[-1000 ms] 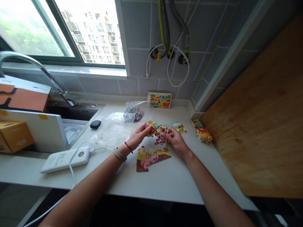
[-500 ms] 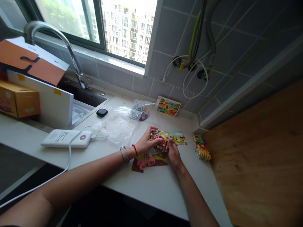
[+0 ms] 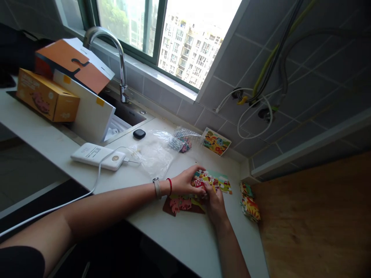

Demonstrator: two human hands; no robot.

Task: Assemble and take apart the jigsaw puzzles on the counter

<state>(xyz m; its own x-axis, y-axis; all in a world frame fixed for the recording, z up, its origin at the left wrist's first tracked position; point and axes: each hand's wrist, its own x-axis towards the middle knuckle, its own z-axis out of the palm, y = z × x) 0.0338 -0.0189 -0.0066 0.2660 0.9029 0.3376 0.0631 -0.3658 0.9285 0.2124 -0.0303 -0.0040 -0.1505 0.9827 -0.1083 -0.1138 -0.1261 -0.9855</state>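
Between my two hands is a bunch of colourful jigsaw puzzle pieces [image 3: 198, 183], one with a red barn. My left hand [image 3: 187, 180] grips them from the left, thumb in front and fingers behind. From the right, my right hand [image 3: 215, 200] closes on the same bunch, its thumb on top. Right behind the hands lies a green and teal section of puzzle [image 3: 225, 182] on the counter. In front of them a section with pink pigs [image 3: 181, 204] lies flat, partly covered by my hands. Which single pieces each hand pinches is hidden.
Piled puzzle pieces [image 3: 250, 208] lie by the wooden panel [image 3: 313, 216]. A picture card [image 3: 216, 141] leans on the tiles. Left are clear plastic bags [image 3: 153, 156], a black case [image 3: 139, 134], a white power bank [image 3: 97, 155] with cable, boxes [image 3: 48, 96] and the sink tap [image 3: 123, 69].
My view has turned and tilted, so the counter sits differently in the picture. Both hands keep hold of the puzzle pieces, with my fingers slightly shifted on them.
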